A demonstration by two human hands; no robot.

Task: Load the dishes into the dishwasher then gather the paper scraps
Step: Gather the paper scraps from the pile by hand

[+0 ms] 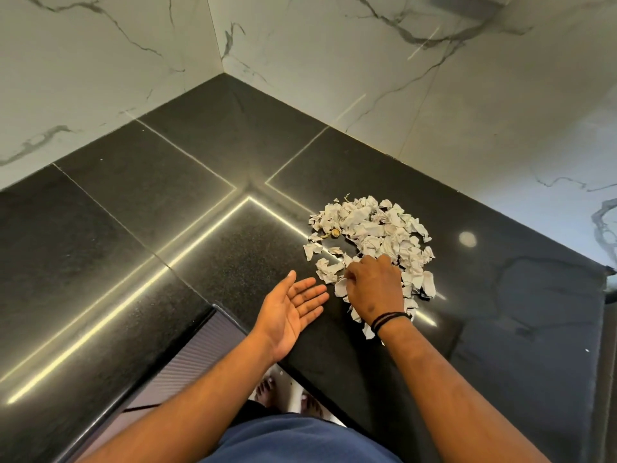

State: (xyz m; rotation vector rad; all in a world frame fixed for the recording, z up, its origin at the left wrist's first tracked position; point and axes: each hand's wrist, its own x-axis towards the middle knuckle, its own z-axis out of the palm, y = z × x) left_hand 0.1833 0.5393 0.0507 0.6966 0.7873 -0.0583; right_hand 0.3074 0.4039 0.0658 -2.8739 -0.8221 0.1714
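Tabletop (207, 248): black polished stone with fine speckle, laid in slabs that meet in thin pale seams; it turns an inside corner and runs along two walls. Bright strips of light reflect along the seams, and a round light spot shines to the right of the paper.
Walls (334, 61): glossy white marble-look panels with grey veins, meeting in a corner above the back of the tabletop.
Paper scraps (370, 228): a loose heap of torn and crumpled white pieces on the right arm of the tabletop, near the front edge and well clear of the wall. A few stray bits lie at the heap's left and near edges.
Small brown bit (335, 232): sits at the left side of the heap; too small to tell what it is.
Right hand (374, 285): palm down on the near side of the heap, fingers curled in among the scraps; its grip looks closed on some paper, though the fingertips are hidden. A dark band circles the wrist.
Left hand (293, 312): palm up just left of the heap, fingers straight and apart, holding nothing, at the tabletop's front edge.
Cabinet front (187, 362): ribbed grey panel below the tabletop edge.
Floor (290, 384): a pale patch with bare feet, seen between the arms.
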